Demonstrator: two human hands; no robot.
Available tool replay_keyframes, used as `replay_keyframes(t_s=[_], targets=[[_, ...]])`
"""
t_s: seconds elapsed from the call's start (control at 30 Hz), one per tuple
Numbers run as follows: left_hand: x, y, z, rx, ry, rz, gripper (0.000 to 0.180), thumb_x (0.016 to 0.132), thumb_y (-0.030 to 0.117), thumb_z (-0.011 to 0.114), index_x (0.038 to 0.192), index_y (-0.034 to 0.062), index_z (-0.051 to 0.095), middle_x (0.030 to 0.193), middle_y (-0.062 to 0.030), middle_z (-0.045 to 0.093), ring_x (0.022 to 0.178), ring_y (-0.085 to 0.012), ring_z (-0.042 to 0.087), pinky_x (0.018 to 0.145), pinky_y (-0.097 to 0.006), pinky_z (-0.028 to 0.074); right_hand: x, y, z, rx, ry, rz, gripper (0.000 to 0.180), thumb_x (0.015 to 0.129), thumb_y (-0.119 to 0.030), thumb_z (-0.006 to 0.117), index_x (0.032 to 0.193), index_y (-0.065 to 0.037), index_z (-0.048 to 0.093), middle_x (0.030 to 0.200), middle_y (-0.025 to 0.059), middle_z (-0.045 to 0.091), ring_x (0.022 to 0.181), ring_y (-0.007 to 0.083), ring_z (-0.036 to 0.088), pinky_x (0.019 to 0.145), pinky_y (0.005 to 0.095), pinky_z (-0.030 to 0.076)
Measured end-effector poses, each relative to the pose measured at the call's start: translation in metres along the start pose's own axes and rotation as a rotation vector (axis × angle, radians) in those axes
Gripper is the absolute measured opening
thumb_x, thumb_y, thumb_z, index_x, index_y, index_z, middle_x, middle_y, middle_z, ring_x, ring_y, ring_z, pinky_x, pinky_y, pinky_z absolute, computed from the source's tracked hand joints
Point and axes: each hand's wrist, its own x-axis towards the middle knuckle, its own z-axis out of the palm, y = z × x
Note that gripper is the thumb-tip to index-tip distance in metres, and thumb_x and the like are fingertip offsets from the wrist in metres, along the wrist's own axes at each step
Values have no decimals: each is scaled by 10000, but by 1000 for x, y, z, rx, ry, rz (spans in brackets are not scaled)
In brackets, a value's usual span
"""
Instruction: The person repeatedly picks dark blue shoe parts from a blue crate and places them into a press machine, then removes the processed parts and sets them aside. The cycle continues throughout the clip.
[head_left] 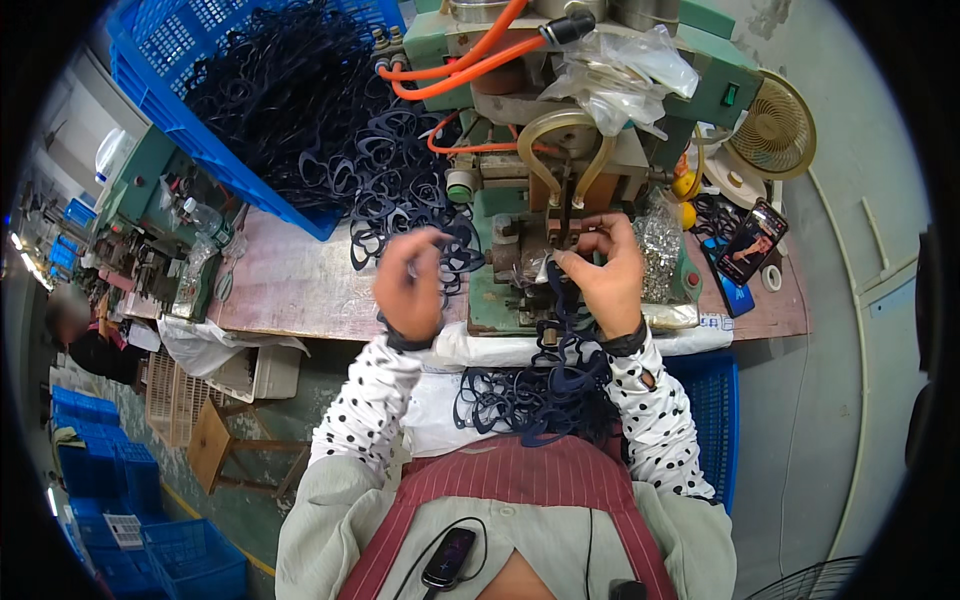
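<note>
My right hand (612, 275) is at a green bench machine (490, 300), thumb and fingers closed on a dark navy looped strip (558, 285) just below the machine's copper-coloured head (563, 232). The strip trails down towards a pile of similar dark loops (540, 395) on my lap. My left hand (410, 287) hovers left of the machine, beside a heap of dark looped pieces (385, 190) on the bench. Motion smears its fingers, so whether it holds anything is unclear.
A blue crate (170, 105) full of dark loops stands back left. Small shiny parts (660, 245) lie right of the machine, near a phone (752, 243) and a fan (772, 125). Scissors (224, 285) and a bottle (205, 222) are on the left; another blue crate (722, 420) stands below right.
</note>
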Motion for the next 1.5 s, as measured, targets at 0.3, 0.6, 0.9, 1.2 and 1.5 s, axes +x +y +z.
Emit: replay_keyframes(t_s=[0.3, 0.6, 0.9, 1.2, 1.5], targets=[[43, 44, 25, -210, -103, -111, 216, 917, 11, 534, 1111, -33, 617, 997, -151, 685, 858, -223, 657, 779, -300, 515, 2, -1, -2, -42, -16, 13, 503, 720, -52, 738, 1125, 58, 460, 802, 108, 684, 716, 139, 638, 681, 278, 492], [6, 44, 27, 7, -322, 495, 393, 720, -64, 649, 1107, 1, 647, 1053, -139, 677, 914, -308, 656, 826, -399, 521, -3, 6, 5, 80, 74, -39, 510, 743, -2, 720, 1180, 44, 461, 829, 88, 676, 739, 111, 608, 699, 259, 486], [-29, 32, 60, -167, -703, 574, 401, 782, -22, 621, 1183, -22, 609, 1187, -190, 620, 1076, -318, 621, 977, -481, 478, 17, 76, -98, -727, 407, -258, 280, 785, -62, 699, 1054, -50, 620, 936, 141, 697, 830, 279, 672, 758, 351, 501], [-32, 32, 60, -170, -665, 545, 455, 740, -43, 587, 1194, -17, 601, 1215, -192, 611, 1087, -316, 617, 981, -474, 482, -21, 100, -119, -1212, 131, -38, 273, 798, -198, 717, 1001, -26, 653, 842, 165, 654, 822, 354, 641, 709, 430, 504], [-48, 45, 50, -40, -593, 487, 373, 818, 77, 670, 1187, 49, 629, 1254, -176, 600, 1147, -320, 594, 1038, -501, 400, -1, 134, -125, -807, 313, -87, 148, 887, -186, 627, 911, -45, 665, 829, 151, 669, 768, 342, 641, 687, 415, 489]])
